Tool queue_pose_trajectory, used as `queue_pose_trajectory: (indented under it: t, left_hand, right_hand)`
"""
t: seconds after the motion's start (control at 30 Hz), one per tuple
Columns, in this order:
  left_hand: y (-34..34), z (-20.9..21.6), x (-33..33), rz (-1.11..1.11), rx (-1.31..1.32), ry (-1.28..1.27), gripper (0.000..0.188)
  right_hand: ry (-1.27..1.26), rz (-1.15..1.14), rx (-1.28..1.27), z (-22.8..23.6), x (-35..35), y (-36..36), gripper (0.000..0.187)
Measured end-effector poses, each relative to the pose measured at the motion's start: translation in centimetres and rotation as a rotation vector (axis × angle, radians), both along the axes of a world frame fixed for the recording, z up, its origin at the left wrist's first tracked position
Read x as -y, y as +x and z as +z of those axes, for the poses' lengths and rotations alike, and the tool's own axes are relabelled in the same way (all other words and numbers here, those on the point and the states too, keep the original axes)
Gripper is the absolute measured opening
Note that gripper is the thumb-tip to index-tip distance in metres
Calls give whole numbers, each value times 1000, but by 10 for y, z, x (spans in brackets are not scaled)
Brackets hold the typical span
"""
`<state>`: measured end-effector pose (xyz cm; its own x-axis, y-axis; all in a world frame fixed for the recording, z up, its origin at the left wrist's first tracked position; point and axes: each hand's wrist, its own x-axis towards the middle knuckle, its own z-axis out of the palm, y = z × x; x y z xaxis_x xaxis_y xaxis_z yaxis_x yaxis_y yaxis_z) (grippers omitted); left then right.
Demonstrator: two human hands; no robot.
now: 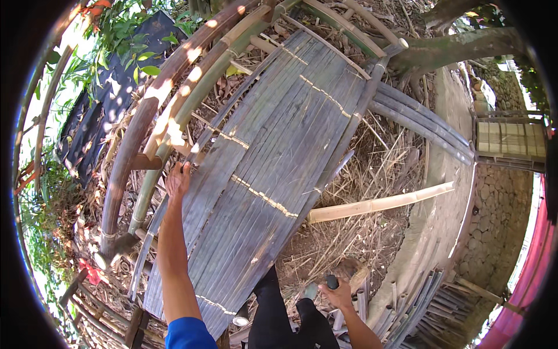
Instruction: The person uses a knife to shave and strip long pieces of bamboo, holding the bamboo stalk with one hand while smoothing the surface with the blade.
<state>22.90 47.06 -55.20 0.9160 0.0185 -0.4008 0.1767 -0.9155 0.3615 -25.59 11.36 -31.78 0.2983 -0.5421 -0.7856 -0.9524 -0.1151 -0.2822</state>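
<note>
A long panel of dark split-bamboo slats, bound by rows of pale lashing, slants across the middle. At its left edge, beside the bamboo rails, my left hand has its fingers bent; a small dark spot shows at the fingertips, and what they grip is unclear. Low on the right, my right hand is closed round a tool with a dark, rounded handle end. A dull greyish piece shows beside that hand, and I cannot tell whether it belongs to the tool.
Thick bamboo rails curve along the left. A pale split-bamboo strip juts right from the panel. Dark bamboo poles lie at the upper right, with a heap of strips at the lower right. Dry litter covers the ground near a concrete edge.
</note>
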Motion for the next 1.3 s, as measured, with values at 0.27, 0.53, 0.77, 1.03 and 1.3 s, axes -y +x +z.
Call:
queue_pose_trajectory:
  t: [0.27, 0.53, 0.77, 1.03, 1.3]
  left_hand:
    - [-3, -31, -2, 109, -134, -86, 73]
    - [-4, -34, -33, 58, -117, -69, 65]
    - [-44, 31, 47, -65, 429, 76, 50]
    - [-192, 97, 237, -666, 576, -376, 53]
    - [-369, -12, 401, -920, 27, -252, 71]
  right_hand:
    - [-8, -6, -23, -18, 2, -13, 39]
    - [55, 23, 71, -41, -1, -31, 38]
    - [47, -355, -9, -19, 17, -37, 43]
    - [179, -861, 312, -55, 45, -105, 21]
    - [262, -1069, 478, -129, 132, -148, 30]
